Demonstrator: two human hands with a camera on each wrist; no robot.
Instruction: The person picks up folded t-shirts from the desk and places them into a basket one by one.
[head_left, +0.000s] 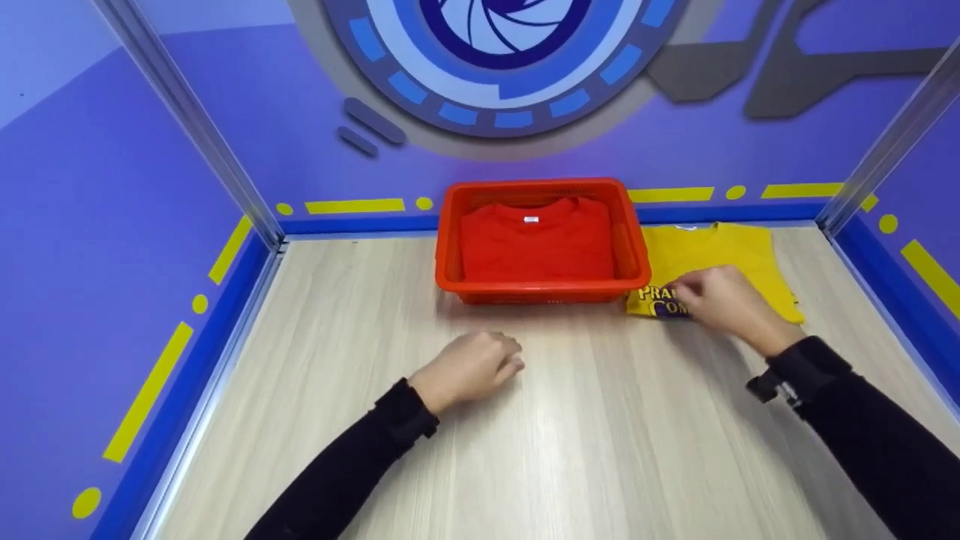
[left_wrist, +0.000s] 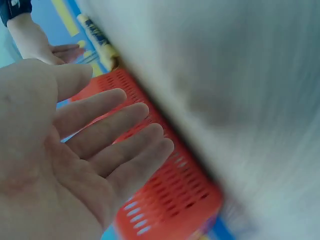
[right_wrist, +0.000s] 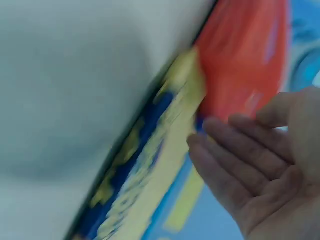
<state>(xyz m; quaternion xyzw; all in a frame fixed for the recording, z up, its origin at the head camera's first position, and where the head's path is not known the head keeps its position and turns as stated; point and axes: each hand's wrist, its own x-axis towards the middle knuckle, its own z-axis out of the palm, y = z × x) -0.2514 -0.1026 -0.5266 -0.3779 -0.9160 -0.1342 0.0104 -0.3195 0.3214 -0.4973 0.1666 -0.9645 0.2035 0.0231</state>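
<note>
A folded red T-shirt (head_left: 536, 244) lies inside the red plastic basket (head_left: 540, 286) by the back wall. Just right of the basket, a folded yellow T-shirt (head_left: 720, 259) with dark printed lettering lies on the table. My right hand (head_left: 724, 300) hovers over the front of the yellow shirt; its fingers (right_wrist: 235, 165) are loosely bent and hold nothing in the right wrist view. In front of the basket, my left hand (head_left: 472, 365) is above the table. The left wrist view shows its fingers (left_wrist: 117, 132) relaxed and apart from the basket, with nothing in the palm.
The pale wooden table (head_left: 360, 300) is bounded by a purple-blue back wall (head_left: 247, 120) and side walls (head_left: 60, 262). Metal posts (head_left: 195, 112) stand at the back corners. The basket's near side and the yellow shirt's left edge sit close together.
</note>
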